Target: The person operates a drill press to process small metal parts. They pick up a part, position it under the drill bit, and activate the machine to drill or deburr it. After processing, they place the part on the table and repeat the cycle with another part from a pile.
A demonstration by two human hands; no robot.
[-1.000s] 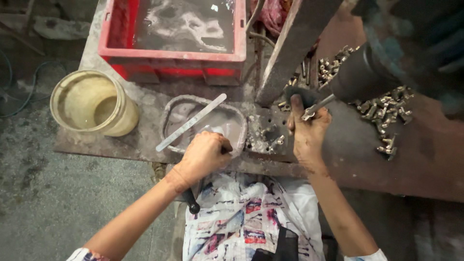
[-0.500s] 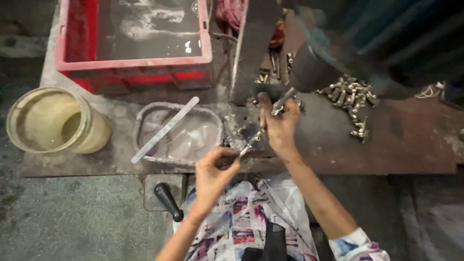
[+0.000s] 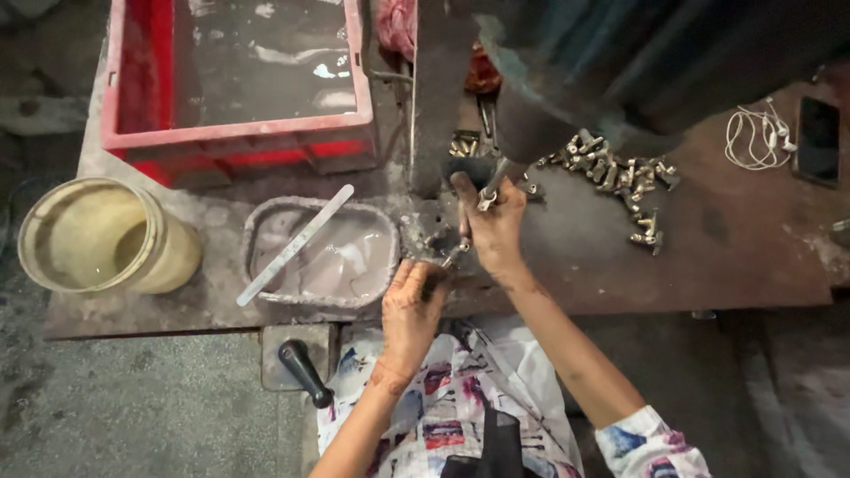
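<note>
Left hand point(image 3: 412, 305) palm-down with fingers curled in a closed grip near the body, bare forearm angling back toward lower left, right hand point(image 3: 492, 226) reaching further forward just above it, fingers pinched shut, thumb raised, forearm running back to a patterned sleeve at lower right.

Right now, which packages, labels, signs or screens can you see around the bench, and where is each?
Phone: far right of the bench, flat dark rectangle, screen black.
Yellow tub: far left, round, open, murky liquid inside; no label shows.
Red crate: top left, rectangular, holds dark water; no label shows.
No signs or printed packages in view.
</note>
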